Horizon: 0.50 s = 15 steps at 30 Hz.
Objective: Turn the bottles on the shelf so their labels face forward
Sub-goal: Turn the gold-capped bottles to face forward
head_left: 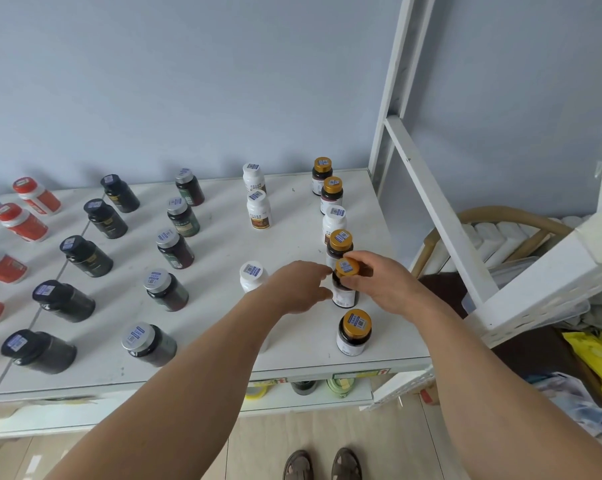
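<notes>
At right end of shelf (292,237), second from front: gold-capped bottle (344,282), gripped by cap in right hand (379,285), steadied at side by left hand (299,285) fingertips. Label partly forward. Front neighbour (354,332) apparently faced; most other rows unclear, likely pending.

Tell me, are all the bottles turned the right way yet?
Not yet. The front gold-capped bottle and the white bottles behind already show labels. Both hands, left hand and right hand, hold the gold-capped bottle being turned. The black bottles on the left show no clear labels, so those look left to do.
</notes>
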### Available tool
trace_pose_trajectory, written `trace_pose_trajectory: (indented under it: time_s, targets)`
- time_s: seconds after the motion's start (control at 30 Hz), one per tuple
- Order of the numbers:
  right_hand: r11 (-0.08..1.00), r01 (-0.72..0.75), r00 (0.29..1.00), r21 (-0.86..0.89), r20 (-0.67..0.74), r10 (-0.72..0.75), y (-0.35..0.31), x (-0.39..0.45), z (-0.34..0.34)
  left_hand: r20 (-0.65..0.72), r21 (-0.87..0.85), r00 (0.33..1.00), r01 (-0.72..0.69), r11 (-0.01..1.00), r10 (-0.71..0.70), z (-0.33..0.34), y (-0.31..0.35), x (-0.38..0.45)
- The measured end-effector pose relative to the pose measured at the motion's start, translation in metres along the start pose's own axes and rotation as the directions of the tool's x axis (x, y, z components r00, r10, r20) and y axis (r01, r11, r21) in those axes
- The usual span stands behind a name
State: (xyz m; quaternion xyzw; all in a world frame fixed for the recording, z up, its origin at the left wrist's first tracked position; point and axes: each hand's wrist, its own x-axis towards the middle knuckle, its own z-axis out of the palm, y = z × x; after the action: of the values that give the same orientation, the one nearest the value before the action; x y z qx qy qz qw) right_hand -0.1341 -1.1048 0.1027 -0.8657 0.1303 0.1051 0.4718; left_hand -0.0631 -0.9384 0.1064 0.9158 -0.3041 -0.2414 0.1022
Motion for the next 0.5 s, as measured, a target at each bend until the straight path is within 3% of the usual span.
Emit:
trace_pose_trajectory:
  time_s: [0.2, 0.3, 0.4, 0.5]
  targets:
    - [0.998, -0.019, 0.998, 0.060, 0.053, 0.016, 0.006, -0.001, -0.001, -0.028, 0.029, 0.999, 0.034, 0.999, -0.033, -0.001, -0.002, 0.002]
    - [0.997, 0.019, 0.995, 0.077, -0.095, -0.012, 0.001, 0.002, -0.009, -0.063, 0.011, 0.996, 0.070, 0.998, -0.069, -0.008, -0.004, 0.007]
    - [0.999, 0.038, 0.975, -0.008, -0.220, -0.038, -0.012, 0.017, -0.016, -0.107, -0.027, 0.990, 0.091, 0.996, -0.093, -0.017, -0.004, 0.013]
    - [0.993, 0.009, 0.991, -0.118, -0.134, -0.024, -0.023, 0.035, -0.017, -0.117, -0.057, 0.987, 0.102, 0.993, -0.108, -0.023, -0.005, 0.019]
